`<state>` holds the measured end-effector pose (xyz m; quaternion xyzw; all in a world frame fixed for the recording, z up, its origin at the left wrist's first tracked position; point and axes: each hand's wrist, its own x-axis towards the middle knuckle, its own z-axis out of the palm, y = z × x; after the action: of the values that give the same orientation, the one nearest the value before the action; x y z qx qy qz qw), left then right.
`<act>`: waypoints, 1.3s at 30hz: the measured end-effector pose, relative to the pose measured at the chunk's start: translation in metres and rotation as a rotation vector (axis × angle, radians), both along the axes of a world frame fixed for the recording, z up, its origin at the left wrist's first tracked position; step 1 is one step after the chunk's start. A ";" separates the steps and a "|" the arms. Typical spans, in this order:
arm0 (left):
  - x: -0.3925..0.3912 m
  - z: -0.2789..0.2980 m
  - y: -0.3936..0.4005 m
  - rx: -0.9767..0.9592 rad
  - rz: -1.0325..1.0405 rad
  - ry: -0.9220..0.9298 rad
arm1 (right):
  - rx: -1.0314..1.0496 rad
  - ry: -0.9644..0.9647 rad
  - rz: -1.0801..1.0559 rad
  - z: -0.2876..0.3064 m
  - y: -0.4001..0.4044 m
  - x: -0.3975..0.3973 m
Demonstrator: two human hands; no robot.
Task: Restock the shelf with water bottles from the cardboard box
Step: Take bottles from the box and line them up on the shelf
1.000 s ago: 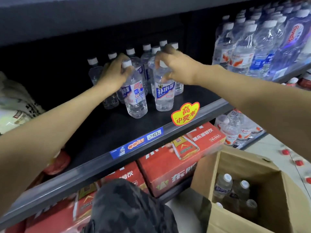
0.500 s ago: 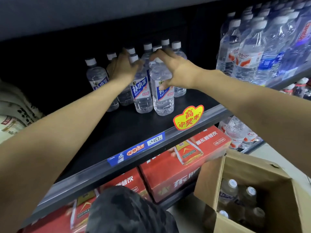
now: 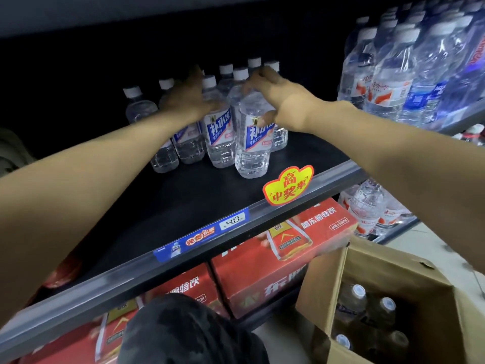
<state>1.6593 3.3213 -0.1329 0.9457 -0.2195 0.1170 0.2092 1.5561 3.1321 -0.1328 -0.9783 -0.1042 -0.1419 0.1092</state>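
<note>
Bottles now stand deeper on the shelf (image 3: 236, 195). Right hand (image 3: 278, 98) still grips the front bottle (image 3: 252, 148); left hand (image 3: 189, 101), fingers straight, presses its neighbour (image 3: 219, 137).

One head cam, wide-angle, looks fwd and down, close to shelf (image 3: 236, 206), cardboard box (image 3: 328, 285) lower right

Water bottles (image 3: 220, 143) stand on the shelf (image 3: 199, 206), cardboard box (image 3: 328, 282) lower right.
</note>
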 end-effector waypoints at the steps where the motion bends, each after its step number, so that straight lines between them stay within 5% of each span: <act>1: 0.001 0.000 -0.003 -0.002 0.008 0.000 | 0.003 0.000 0.005 -0.001 -0.002 0.000; 18: -0.032 -0.001 0.019 -0.152 -0.157 0.094 | -0.024 -0.054 0.132 -0.003 0.029 -0.015; 24: -0.057 -0.002 0.050 -0.133 -0.405 0.358 | 0.028 -0.058 0.173 -0.007 0.050 -0.017; 32: -0.069 -0.019 0.092 -0.347 -0.266 0.238 | 0.128 -0.088 0.349 -0.007 0.110 -0.010; 39: -0.060 -0.020 0.114 -0.318 -0.163 0.200 | 0.200 -0.003 0.386 -0.008 0.131 0.003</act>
<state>1.5992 3.4351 -0.1525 0.8869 -0.2523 0.0383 0.3852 1.5593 3.2636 -0.1408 -0.9243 -0.2754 -0.1294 0.2305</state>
